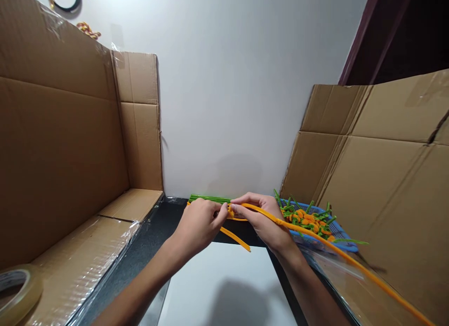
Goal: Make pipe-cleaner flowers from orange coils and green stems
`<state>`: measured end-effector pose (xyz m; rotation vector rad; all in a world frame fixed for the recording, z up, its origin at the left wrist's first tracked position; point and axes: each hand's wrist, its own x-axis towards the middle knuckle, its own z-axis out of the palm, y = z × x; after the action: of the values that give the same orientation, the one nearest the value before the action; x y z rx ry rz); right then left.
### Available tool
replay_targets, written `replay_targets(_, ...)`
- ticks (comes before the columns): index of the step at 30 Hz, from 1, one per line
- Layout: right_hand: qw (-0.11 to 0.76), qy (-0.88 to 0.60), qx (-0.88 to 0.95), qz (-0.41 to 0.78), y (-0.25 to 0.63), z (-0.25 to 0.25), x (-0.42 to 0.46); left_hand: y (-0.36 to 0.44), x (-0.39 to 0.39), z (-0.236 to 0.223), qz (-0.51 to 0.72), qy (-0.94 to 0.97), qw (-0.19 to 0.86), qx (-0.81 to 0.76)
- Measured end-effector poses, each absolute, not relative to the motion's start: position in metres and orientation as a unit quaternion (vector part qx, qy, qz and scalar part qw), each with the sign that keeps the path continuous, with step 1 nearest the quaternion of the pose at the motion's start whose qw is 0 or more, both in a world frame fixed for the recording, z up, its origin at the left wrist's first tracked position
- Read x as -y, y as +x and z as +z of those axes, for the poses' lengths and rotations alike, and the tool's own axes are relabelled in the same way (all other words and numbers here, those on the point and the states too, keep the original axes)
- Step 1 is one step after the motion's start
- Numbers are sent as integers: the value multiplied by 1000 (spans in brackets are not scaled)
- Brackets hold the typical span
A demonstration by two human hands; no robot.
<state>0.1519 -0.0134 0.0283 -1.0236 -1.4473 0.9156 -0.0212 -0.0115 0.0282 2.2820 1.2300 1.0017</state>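
Note:
My left hand (199, 223) and my right hand (263, 220) meet at the far edge of the table, with their fingertips pinching a small twisted knot of orange pipe cleaner (230, 211). One long orange pipe cleaner (336, 246) runs from that knot over my right hand and down to the lower right. A shorter orange end (235, 238) sticks out below my left hand. Just behind my left hand lies a bundle of straight green pipe cleaners (208, 199). To the right of my right hand, a blue plastic basket (345, 235) holds a heap of twisted orange and green pieces (308, 220).
Cardboard sheets stand along the left (63, 129) and right (386, 176), with a white wall (245, 83) behind. A roll of clear packing tape (17, 293) lies at the lower left on cardboard. A white panel (224, 288) sits on the black tabletop (147, 228) below my hands.

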Motion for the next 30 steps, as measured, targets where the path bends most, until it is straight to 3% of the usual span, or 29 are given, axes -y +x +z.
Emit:
replay_targets(7, 633, -426, 585, 275, 149, 31, 19, -16, 0, 19, 413, 765, 328, -370)
replay_targets(12, 646, -387, 611, 245, 149, 32, 22, -8, -3, 13, 426, 633, 567, -310)
replay_targets(18, 671, -315, 591, 319, 154, 30, 21, -4, 5, 16, 435, 471, 715, -279)
replay_targets(24, 660, -285, 623, 308, 159, 30, 19, -7, 13, 29, 438, 328, 815, -189)
replay_targets(30, 591, -242, 590, 493, 168, 26, 9, -11, 25, 36, 413, 324, 843, -117)
